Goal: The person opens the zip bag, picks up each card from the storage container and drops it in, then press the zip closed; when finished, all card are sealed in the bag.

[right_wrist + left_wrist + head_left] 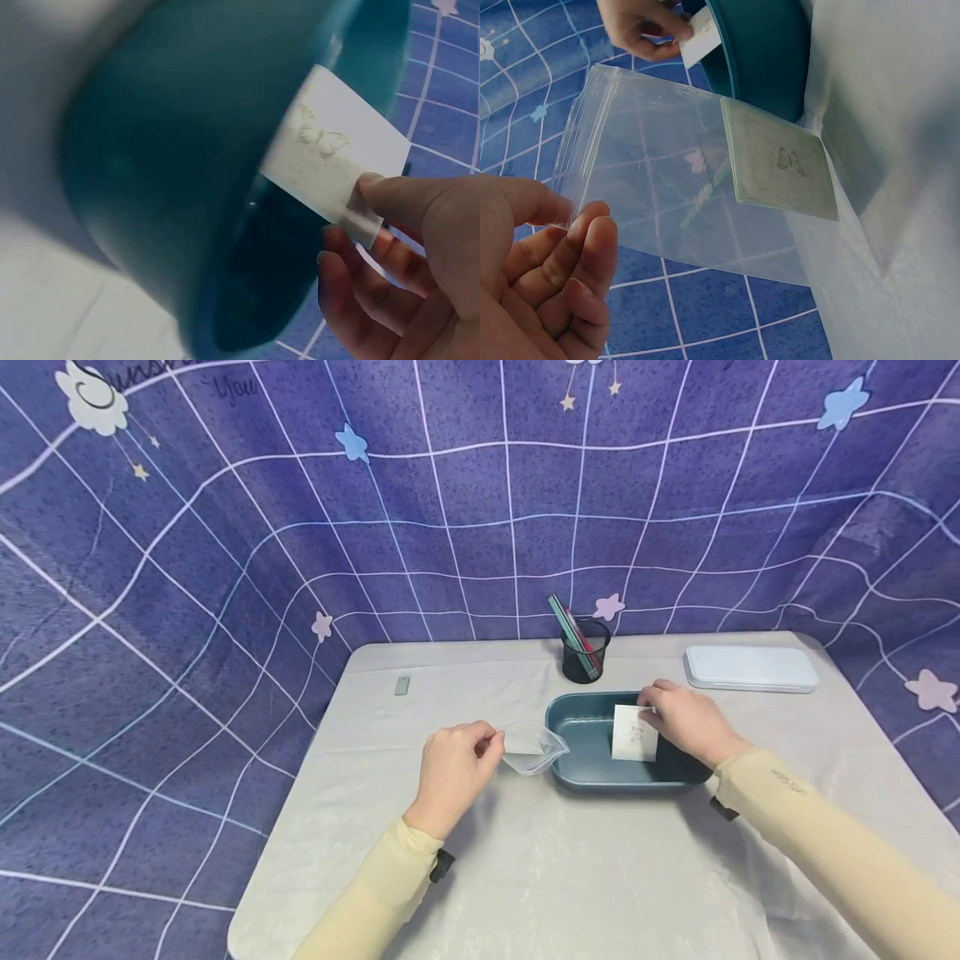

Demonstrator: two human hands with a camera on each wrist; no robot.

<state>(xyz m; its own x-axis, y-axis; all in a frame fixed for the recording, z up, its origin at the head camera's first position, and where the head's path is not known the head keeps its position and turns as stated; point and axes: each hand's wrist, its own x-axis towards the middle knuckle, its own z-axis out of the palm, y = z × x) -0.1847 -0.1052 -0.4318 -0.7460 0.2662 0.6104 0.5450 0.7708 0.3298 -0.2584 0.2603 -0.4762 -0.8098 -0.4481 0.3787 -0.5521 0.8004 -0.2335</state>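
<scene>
My left hand [459, 770] pinches the zip edge of a clear zip-lock bag [660, 165], just left of the basin. Inside the bag, at its lower end, lies a pale square card [784, 161] with a small drawing. Over the dark teal basin [622, 787], my right hand [686, 718] holds a white square card [337, 142] between thumb and fingers at one edge. Faint line drawings mark its face. In the head view, this card [633, 735] hangs above the basin's inside, tilted toward me.
A black mesh pen cup [583, 664] with several pens stands behind the basin. At the back right lies a pale blue flat case [750, 668]. A small grey rectangular piece [402, 686] rests at the back left of the cloth-covered table [360, 760].
</scene>
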